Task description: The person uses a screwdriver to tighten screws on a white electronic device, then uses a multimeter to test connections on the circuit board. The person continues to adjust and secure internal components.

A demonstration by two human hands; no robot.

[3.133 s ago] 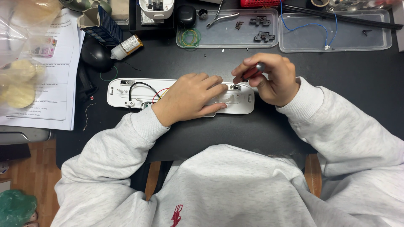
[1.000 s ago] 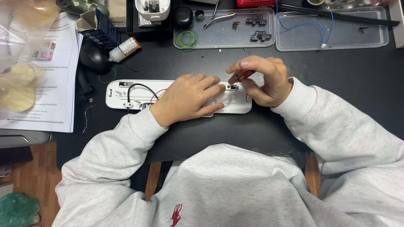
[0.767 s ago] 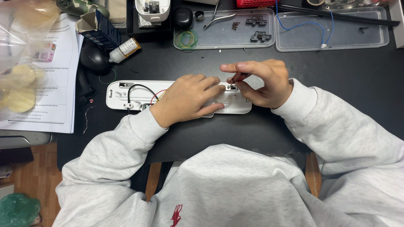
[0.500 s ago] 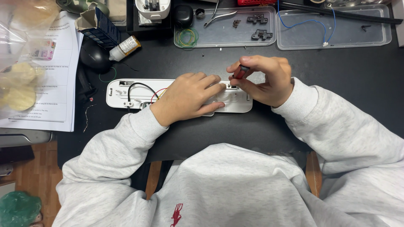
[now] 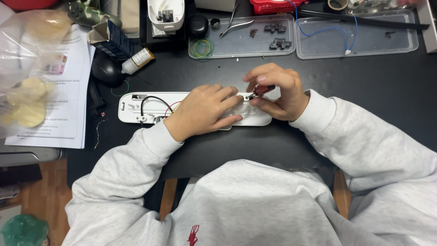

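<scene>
Desk: black top (image 5: pixel 364 77), bare at right and along the near edge on both sides of the forearms; crowded at back and left.
Trays: two shallow clear trays along the back, the left tray (image 5: pixel 241 43) holding small dark parts, green and yellow rubber bands and pliers, the right tray (image 5: pixel 359 38) a blue wire.
Papers: printed sheet (image 5: pixel 68 105) at the desk's left edge, partly under a clear bag (image 5: pixel 27 68) of pale round pieces.
Housing: long white plastic housing (image 5: pixel 136 107) at mid-desk, open side up, black and red wires inside.
Left hand: left hand (image 5: pixel 202 111) lies flat, pressing on the housing's middle, fingers together.
Right hand: right hand (image 5: pixel 277 91) pinches a small red-handled tool (image 5: pixel 259 91), tip at the housing's right end.
Bottle: small white bottle (image 5: pixel 138 60) with an orange label, on its side behind the housing.
</scene>
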